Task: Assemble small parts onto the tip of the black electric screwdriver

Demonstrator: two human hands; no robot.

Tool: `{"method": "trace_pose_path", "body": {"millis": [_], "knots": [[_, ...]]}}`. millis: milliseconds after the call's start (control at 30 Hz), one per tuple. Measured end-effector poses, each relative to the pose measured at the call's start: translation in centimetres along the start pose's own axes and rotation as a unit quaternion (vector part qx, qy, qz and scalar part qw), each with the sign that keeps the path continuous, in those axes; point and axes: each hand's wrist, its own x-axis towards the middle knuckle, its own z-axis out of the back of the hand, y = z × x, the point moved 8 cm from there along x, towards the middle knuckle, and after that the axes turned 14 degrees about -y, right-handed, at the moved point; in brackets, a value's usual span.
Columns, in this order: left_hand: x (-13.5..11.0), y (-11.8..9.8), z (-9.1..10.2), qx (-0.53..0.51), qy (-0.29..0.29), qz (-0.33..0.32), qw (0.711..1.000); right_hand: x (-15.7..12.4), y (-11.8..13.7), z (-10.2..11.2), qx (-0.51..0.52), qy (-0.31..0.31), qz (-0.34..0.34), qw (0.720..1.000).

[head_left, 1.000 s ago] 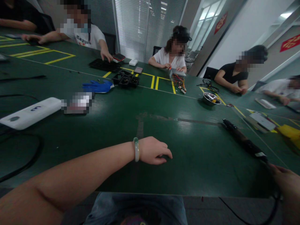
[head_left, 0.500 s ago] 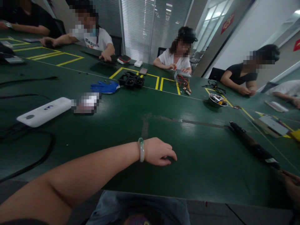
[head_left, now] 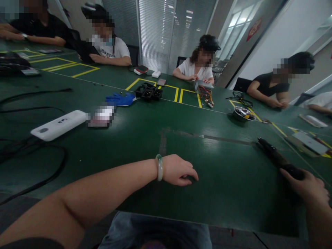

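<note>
Grips a long, black, cylindrical handheld tool (head_left: 273, 155) at four o'clock from mid-view with the right hand (head_left: 308, 188), wrapped firmly around the rear end, with the narrow tip aimed toward ten o'clock. Rests the left hand (head_left: 178, 171), behind a pale green-and-white bangle (head_left: 160, 167), on the dark green tabletop (head_left: 220, 197) at six o'clock, half open, loosely curled around nothing. Farther out, shows a white oblong plastic case (head_left: 61, 125) at nine o'clock, a blue fabric glove (head_left: 120, 99) at ten just beside black plastic trays (head_left: 148, 92) at eleven, and a round metal bowl (head_left: 243, 115) of small parts at three.
</note>
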Motion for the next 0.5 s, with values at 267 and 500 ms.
{"method": "trace_pose_path", "body": {"millis": [267,500], "knots": [[0.2,-0.1,0.0,0.002,0.003,-0.007,1.0,-2.6,5.5,-0.5,-0.001,0.07,-0.029,0.997],[0.4,0.1,0.4,0.047,-0.02,-0.022,0.998,-10.1,19.7,2.3,0.067,0.078,0.196,0.975]]}}
